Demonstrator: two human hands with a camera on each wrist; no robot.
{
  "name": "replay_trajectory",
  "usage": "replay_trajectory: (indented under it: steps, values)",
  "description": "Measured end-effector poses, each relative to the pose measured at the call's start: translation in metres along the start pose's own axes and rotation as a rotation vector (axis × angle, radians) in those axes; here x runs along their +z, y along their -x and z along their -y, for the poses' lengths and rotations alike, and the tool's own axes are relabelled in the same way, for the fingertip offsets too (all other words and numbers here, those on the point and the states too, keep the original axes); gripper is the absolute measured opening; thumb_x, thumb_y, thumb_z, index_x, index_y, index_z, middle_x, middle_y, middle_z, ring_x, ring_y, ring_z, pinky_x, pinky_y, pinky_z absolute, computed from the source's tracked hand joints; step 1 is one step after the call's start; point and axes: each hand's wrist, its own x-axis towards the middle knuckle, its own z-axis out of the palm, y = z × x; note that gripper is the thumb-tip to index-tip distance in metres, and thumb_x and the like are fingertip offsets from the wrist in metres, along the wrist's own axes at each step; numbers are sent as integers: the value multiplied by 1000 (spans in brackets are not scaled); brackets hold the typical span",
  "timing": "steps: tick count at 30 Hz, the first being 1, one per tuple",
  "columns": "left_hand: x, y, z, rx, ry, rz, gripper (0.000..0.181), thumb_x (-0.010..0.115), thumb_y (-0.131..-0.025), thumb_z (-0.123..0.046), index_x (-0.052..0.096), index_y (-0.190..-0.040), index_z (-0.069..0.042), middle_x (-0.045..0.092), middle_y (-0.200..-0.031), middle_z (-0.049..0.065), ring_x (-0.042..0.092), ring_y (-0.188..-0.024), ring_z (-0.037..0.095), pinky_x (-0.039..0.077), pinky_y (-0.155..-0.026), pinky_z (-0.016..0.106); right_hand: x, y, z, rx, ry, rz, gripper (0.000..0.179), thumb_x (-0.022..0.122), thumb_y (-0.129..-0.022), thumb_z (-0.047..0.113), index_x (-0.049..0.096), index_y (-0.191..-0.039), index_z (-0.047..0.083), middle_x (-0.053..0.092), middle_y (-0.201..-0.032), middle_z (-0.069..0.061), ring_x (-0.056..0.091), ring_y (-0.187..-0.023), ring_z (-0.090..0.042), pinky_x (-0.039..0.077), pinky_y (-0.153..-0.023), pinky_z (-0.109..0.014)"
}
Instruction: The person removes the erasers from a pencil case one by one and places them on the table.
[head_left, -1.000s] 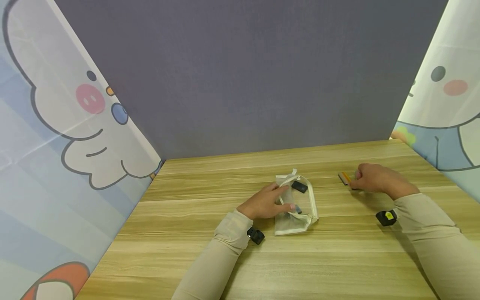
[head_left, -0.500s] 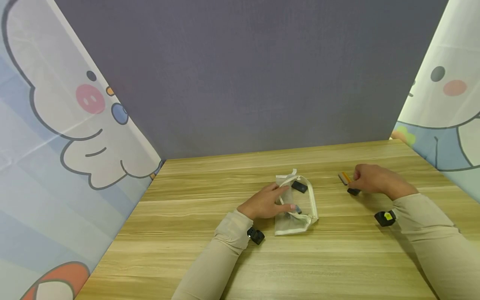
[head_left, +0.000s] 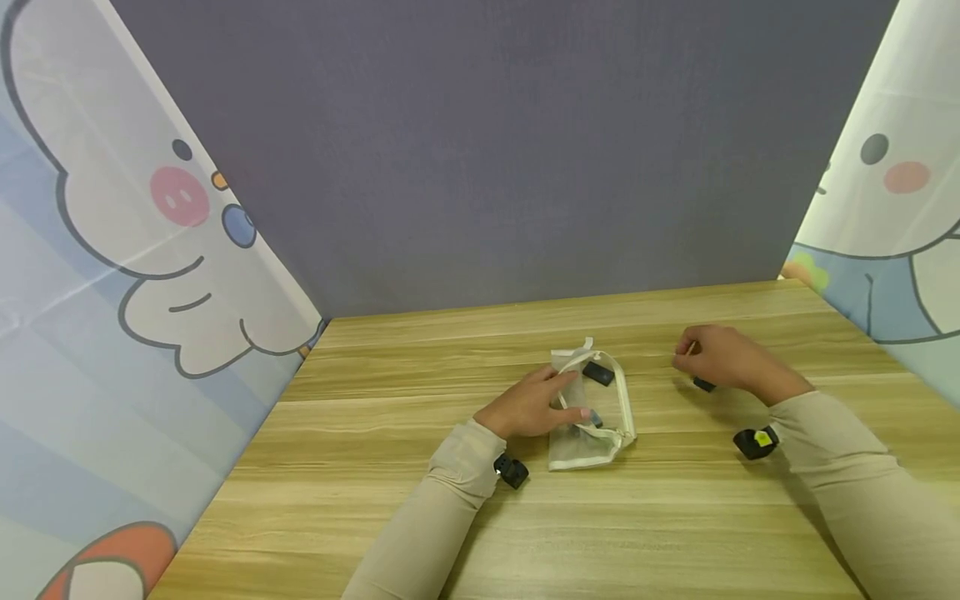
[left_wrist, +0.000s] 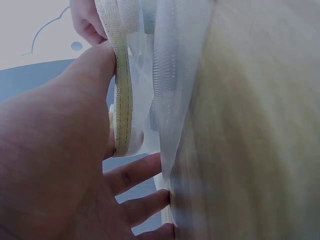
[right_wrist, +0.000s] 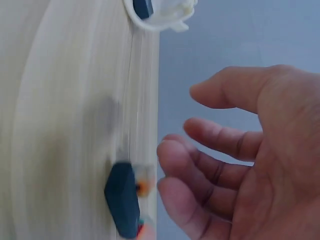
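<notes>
My left hand (head_left: 536,406) lies at the left side of a white mesh zip pouch (head_left: 581,454), thumb and forefinger spread along its raised, unzipped edge. In the left wrist view the thumb rests against the cream zip band (left_wrist: 123,95), other fingers reaching past the mesh. Inside the pouch are a small black block (head_left: 598,373) and a blue-grey piece (head_left: 596,419). My right hand (head_left: 716,358) hovers over the table to the right, fingers loosely bent, thumb and forefinger apart with nothing between them. Below it lies another black block (head_left: 704,385), seen larger as the dark block (right_wrist: 123,200) in the right wrist view.
Beside that block, small blurred orange (right_wrist: 144,188) and red (right_wrist: 141,230) bits show in the right wrist view. The wooden table (head_left: 420,517) ends at a grey panel (head_left: 510,167), with cartoon-printed cloth (head_left: 82,250) at both sides. Each wrist carries a small black camera.
My right hand has let go of the black block, leaving it on the table, and moved slightly left, now covering the orange-and-grey piece. My left hand and the pouch stay put.
</notes>
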Motion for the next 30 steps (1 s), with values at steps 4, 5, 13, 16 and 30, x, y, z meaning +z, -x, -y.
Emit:
replay_trajectory:
  steps: [4, 5, 13, 16, 30]
  values:
    - [2, -2, 0, -2, -5, -1, 77, 52, -98, -62, 31, -160, -22, 40, -151, 5, 45, -129, 18, 42, -103, 34, 7, -2, 9, -30, -54, -37, 14, 66, -94, 18, 66, -94, 4, 67, -82, 0, 57, -65, -14, 47, -62, -35]
    - [2, -2, 0, -2, -6, 2, 77, 52, -98, -62, 31, -160, -21, 39, -152, 5, 44, -132, 19, 41, -104, 35, 8, -2, 12, -41, -63, -48, 14, 66, -94, 18, 67, -94, 5, 67, -83, 0, 56, -66, -13, 47, -62, -35]
    - [4, -5, 0, 15, -16, -12, 76, 54, -98, -60, 34, -159, -20, 38, -155, 7, 40, -137, 21, 39, -107, 36, 21, -4, 31, -167, 4, -96, 5, 67, -94, 16, 69, -90, 13, 65, -82, 6, 56, -69, -9, 47, -63, -34]
    - [3, -4, -1, 28, -14, -18, 75, 54, -98, -59, 34, -158, -19, 37, -155, 7, 40, -138, 21, 38, -108, 36, 28, -6, 37, -189, 9, -72, 3, 69, -93, 15, 71, -93, 13, 66, -84, 7, 56, -67, -8, 47, -61, -33]
    - [2, 8, -8, 66, -113, 11, 75, 48, -98, -64, 37, -158, -20, 46, -145, 6, 49, -126, 20, 42, -102, 36, 47, 5, 62, -247, -28, 51, 36, 68, -97, 17, 66, -130, 3, 66, -126, -16, 53, -59, -3, 46, -59, -29]
